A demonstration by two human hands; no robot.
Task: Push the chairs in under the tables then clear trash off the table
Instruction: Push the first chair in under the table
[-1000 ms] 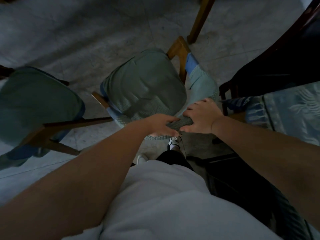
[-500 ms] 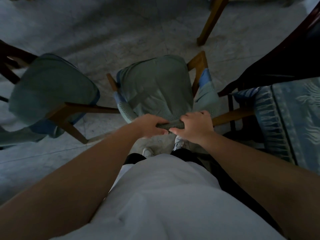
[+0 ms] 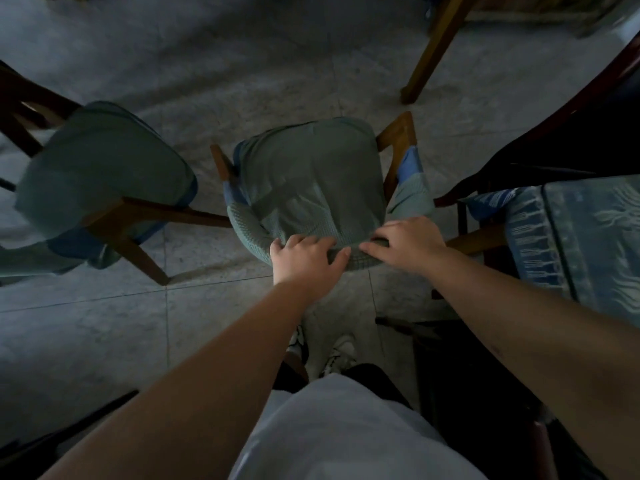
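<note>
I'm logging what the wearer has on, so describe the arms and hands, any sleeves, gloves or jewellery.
Both forearms are bare up to the frame edge, no sleeves in view. The left hand and right hand wear no gloves, and no rings, watch or bracelet show. A white top covers the torso.

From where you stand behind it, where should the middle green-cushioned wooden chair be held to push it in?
Hold the green-cushioned wooden chair by the padded top rail of its backrest, coming from behind and above. That rail curves toward you at hand level and is the nearest part. The left hand and right hand already rest on it side by side near its middle, which should help it push straight toward the wooden table leg.
</note>
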